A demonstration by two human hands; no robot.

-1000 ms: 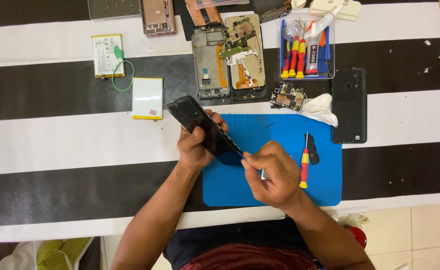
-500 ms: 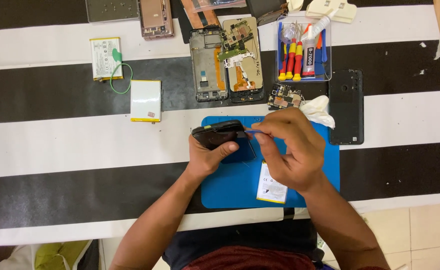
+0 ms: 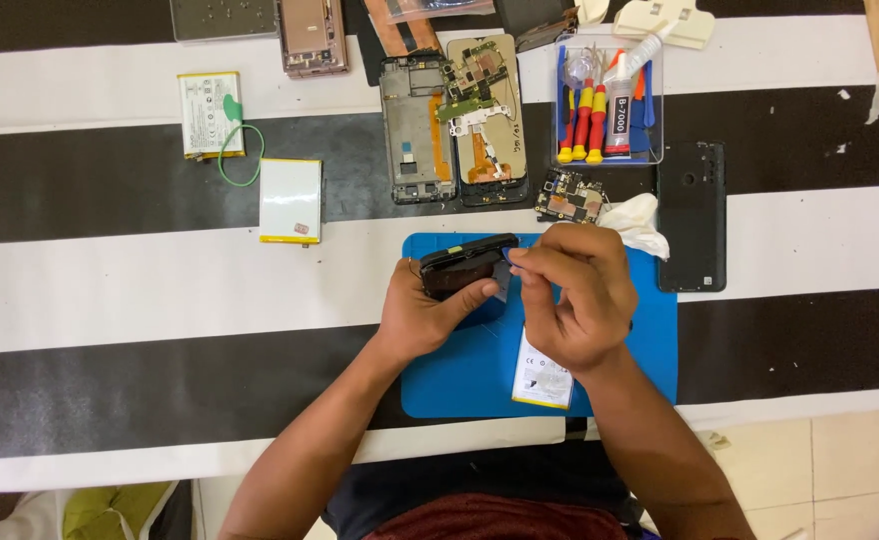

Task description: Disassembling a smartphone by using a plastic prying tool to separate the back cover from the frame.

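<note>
Phone (image 3: 465, 265) sits gripped in left hand (image 3: 425, 315) fingers, right hand (image 3: 570, 295) fingers pinching its edge.

One head camera looks straight down, close above the striped table (image 3: 110, 290).

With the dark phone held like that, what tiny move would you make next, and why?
Probably slide the right hand a little further along the edge of the dark phone: its fingertips pinch at the phone's right end, while the left hand grips it above the blue mat.
</note>
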